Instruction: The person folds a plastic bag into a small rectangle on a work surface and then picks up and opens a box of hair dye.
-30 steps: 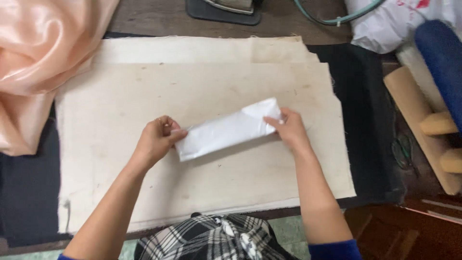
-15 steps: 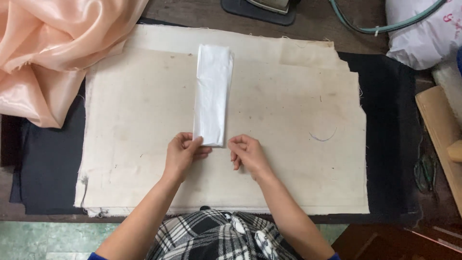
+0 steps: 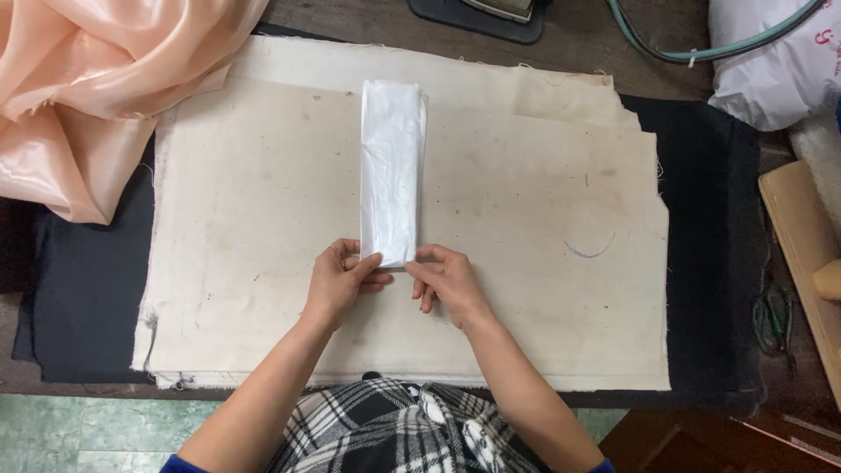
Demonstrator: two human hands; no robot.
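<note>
On the cream cloth [image 3: 263, 219], spread over a dark table cover [image 3: 79, 298], one folded white strip [image 3: 392, 171] lies with its long axis running from six to twelve o'clock, its far end pointing away from the person. From the left: one peach satin fabric [image 3: 79, 88] bunched at ten o'clock; the left hand [image 3: 337, 285], pinching the strip's near left corner between thumb and fingers; the right hand [image 3: 447, 280], fingertips closed on the near right corner; one white bag [image 3: 771, 70] at two o'clock.
</note>
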